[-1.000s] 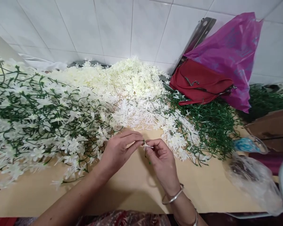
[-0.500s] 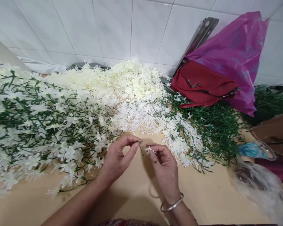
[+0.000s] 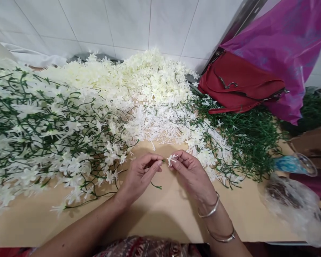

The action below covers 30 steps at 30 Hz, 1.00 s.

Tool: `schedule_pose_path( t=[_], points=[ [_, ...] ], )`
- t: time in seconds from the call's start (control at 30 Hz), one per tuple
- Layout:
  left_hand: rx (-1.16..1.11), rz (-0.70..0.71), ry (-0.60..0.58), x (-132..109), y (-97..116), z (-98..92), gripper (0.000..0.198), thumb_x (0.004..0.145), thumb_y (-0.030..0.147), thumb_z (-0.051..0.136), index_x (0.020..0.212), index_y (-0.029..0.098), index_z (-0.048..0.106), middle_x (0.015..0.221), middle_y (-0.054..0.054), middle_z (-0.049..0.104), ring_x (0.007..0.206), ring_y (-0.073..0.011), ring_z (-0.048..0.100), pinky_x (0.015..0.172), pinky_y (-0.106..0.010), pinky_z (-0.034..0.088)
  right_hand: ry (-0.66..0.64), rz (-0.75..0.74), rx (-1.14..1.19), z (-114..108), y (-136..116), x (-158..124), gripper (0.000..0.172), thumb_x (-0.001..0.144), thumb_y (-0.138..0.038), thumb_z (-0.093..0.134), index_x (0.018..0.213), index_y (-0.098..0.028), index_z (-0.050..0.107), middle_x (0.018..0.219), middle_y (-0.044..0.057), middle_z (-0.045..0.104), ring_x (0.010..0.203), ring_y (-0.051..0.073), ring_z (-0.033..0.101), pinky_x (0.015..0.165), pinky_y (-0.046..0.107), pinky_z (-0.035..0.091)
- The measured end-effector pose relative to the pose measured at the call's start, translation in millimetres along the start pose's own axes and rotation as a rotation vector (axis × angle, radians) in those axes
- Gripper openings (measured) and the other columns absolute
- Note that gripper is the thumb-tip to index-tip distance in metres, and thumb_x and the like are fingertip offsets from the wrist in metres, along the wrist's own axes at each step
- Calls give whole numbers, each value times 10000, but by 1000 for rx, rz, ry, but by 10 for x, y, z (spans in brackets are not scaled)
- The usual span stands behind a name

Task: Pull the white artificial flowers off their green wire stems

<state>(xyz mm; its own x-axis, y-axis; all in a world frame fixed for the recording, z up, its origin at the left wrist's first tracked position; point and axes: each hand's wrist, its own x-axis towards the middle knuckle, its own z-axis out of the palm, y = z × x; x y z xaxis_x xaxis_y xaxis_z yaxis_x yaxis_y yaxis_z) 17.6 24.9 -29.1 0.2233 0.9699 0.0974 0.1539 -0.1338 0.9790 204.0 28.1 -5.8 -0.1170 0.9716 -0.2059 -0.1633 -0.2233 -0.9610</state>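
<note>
My left hand (image 3: pixel 143 173) pinches a thin green plastic stem (image 3: pixel 157 186), whose tip points toward my other hand while its lower end hangs below the fingers. Close by on the right, my right hand (image 3: pixel 191 171) is closed on a small white artificial flower (image 3: pixel 172 159) between thumb and fingertips. Stem tip and flower almost meet; whether they touch I cannot tell. Beyond the hands lie loose white stamen pieces (image 3: pixel 162 128) and a heap of cream-white petals (image 3: pixel 149 82). To the left is a big pile of white flowers on green stems (image 3: pixel 56 135).
Bare green stems (image 3: pixel 254 142) lie at the right, under a red handbag (image 3: pixel 243 82) and a purple plastic bag (image 3: pixel 283 46). Further right are a blue-patterned item (image 3: pixel 290 164), a clear plastic bag (image 3: pixel 291 207) and cardboard (image 3: pixel 312 146). A tiled wall (image 3: pixel 131 25) stands behind the tan tabletop (image 3: pixel 155 217).
My left hand has turned the stem's tip toward the right hand. The right hand has shifted slightly up, bringing the flower close to the tip. The camera view has tilted down a little.
</note>
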Motion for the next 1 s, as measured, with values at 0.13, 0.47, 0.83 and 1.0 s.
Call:
schedule_pose_path(
  t=[0.13,0.47,0.83,1.0],
  points=[
    [32,35,6,-1,8,-5,178,1021,312,600,1067,204,734,845,-35,731,767,-149,690,711,-269,541,-11,-1,-44,-23,19,-5,293,806,-483,833,850,-226,701,753,-14,665,687,142,592,703,293,497],
    [70,89,-45,25,66,1,151,1025,273,608,1029,198,738,846,-27,716,756,-129,659,682,-242,494,-102,47,-3,-96,-32,-2,256,799,-418,861,855,-220,708,719,-19,684,673,127,608,682,274,511],
    [82,121,-53,27,34,8,137,1019,254,617,953,184,713,819,-18,700,732,-120,630,684,-244,476,-158,36,-7,-122,-16,6,217,847,-381,831,861,-207,703,744,-18,699,691,111,619,685,258,499],
    [127,156,-51,33,30,6,124,1011,234,634,923,185,707,794,-3,712,724,-111,640,689,-234,471,-137,42,-66,-91,-26,5,256,839,-406,827,834,-199,678,733,-18,680,669,114,621,670,265,508]
  ],
)
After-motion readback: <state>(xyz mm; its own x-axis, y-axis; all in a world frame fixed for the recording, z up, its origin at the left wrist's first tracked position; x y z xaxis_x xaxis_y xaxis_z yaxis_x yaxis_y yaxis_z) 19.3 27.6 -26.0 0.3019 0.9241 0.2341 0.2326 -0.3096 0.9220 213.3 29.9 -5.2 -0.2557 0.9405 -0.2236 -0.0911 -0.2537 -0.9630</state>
